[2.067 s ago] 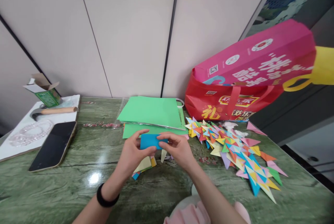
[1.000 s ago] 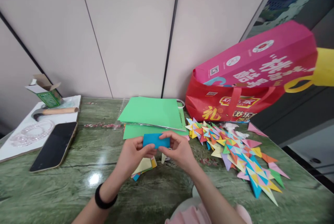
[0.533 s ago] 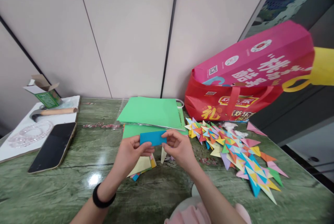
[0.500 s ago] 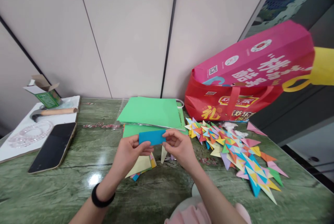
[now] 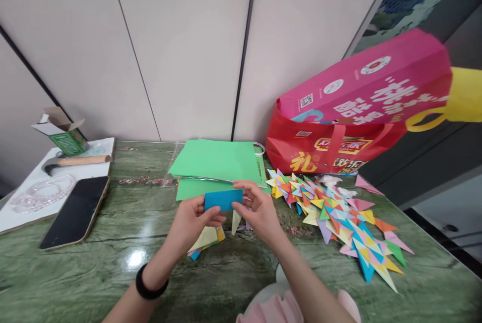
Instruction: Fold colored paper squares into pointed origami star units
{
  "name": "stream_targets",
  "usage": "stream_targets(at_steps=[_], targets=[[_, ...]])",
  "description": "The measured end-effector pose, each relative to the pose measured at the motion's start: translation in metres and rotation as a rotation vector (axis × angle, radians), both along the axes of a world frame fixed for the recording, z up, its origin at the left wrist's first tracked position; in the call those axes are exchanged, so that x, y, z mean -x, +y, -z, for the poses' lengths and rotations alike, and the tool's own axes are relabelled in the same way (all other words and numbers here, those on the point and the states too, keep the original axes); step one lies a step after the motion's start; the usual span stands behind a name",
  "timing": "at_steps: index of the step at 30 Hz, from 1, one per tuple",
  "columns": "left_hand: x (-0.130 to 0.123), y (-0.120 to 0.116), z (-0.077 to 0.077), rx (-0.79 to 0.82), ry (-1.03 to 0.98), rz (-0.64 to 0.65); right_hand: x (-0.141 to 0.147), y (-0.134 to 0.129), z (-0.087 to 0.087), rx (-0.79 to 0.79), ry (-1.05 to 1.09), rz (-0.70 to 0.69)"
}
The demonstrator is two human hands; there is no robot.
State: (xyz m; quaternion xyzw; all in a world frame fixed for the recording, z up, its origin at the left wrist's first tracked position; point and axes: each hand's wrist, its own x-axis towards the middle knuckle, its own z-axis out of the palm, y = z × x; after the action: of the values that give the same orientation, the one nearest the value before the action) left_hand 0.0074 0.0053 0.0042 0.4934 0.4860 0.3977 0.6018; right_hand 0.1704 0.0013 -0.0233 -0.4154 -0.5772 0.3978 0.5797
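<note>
As left hand [image 5: 189, 220] and right hand [image 5: 262, 213] pinch, blue paper [image 5: 223, 199] (between).

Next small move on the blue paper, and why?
Probably fold one corner of the blue paper inward: it shows as a rectangle, with the left hand holding one end and the right hand the other, while the folded paper pieces to the right have pointed tips.

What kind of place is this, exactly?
Probably a home, at a table with papercraft things: the left hand and right hand hold blue paper, folded colourful pieces are heaped to the right, and a phone lies at left.
</note>
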Motion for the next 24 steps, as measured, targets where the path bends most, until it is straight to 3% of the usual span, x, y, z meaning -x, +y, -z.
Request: stream_targets(at_steps=[5,10,24], targets=[[0.0,-0.002,-0.003,0.058,-0.137,0.073,-0.001,0.0,0.001,-0.048,-0.07,-0.017],[0.002,-0.002,-0.01,0.16,-0.289,0.049,-0.001,0.001,0.003,-0.069,-0.019,-0.043],[0.0,-0.002,-0.011,0.165,-0.277,0.034,-0.001,0.001,0.001,-0.119,-0.084,-0.056]])
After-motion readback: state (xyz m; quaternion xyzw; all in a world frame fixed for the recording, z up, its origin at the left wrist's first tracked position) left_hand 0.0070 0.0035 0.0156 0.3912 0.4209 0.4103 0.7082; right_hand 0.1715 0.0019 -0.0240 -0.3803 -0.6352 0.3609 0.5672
